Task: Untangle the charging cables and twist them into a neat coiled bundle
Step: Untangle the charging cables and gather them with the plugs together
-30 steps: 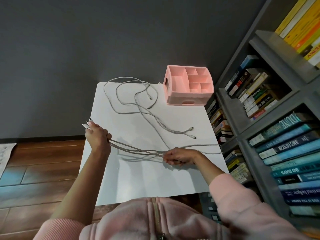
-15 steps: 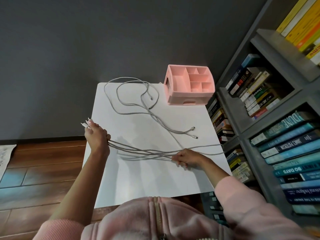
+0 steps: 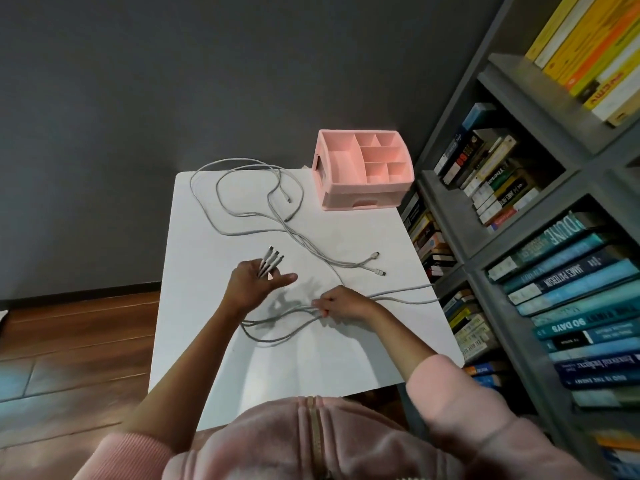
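Since a moment ago the left hand [image 3: 252,284] has swung in from the left edge of the tabletop [image 3: 311,372] to its middle. The charging cables [image 3: 277,337], taut before, now sag in a slack loop toward the near edge. Its fingers grip the strands below three plug ends [image 3: 273,258]. The right hand [image 3: 341,303] pinches the same strands nearby. Loose lengths curl at the far left corner. A pink organizer [image 3: 363,174] sits at the far right corner, beside a bookshelf [image 3: 512,251].

White table [image 3: 329,358] — grey cables [image 3: 273,259], pink organizer [image 3: 363,192]
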Tool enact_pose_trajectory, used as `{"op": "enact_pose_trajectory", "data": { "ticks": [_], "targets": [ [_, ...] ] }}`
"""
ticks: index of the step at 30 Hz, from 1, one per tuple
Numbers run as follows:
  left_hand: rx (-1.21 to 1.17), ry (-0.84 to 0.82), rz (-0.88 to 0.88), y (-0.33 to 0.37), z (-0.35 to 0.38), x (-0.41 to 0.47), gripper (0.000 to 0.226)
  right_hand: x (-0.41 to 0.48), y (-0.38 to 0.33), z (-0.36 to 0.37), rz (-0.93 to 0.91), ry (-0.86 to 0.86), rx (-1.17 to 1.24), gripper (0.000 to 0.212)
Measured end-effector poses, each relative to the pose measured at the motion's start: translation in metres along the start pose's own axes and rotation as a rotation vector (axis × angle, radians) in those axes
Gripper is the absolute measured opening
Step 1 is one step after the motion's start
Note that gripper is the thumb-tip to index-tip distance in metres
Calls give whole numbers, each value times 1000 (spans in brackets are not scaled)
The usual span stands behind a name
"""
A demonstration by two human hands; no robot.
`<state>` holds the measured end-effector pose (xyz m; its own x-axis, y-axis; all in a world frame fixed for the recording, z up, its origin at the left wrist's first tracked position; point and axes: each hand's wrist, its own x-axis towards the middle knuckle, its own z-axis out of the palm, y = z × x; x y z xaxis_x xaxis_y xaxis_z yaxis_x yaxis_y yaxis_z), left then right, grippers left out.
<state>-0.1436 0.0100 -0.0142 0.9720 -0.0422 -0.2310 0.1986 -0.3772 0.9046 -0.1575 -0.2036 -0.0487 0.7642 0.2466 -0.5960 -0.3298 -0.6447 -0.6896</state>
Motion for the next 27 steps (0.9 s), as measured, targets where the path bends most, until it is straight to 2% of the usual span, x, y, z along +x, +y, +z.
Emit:
{"op": "enact_pose_trajectory", "data": {
  "ticks": [5,11,14,17,21,27],
  "targets": [
    [232,-191,23,-10,16,1,16,5,-19,-3,-134,-211,92,34],
    [216,-484,19,-6,8,-1,32,6,-23,-6,-168,-241,162,33],
    [305,-468,75,-14,-4,7,35,5,-13,-9,-121,-385,260,28],
    [368,-354,82,-24,-18,10,38,2,0,-23,-27,-478,322,24],
    [387,-250,33,-43,-35,11,37,-6,25,-47,55,-466,263,19],
    [415,-269,19,-41,-25,10,36,-5,28,-61,73,-359,134,23]
  ]
}}
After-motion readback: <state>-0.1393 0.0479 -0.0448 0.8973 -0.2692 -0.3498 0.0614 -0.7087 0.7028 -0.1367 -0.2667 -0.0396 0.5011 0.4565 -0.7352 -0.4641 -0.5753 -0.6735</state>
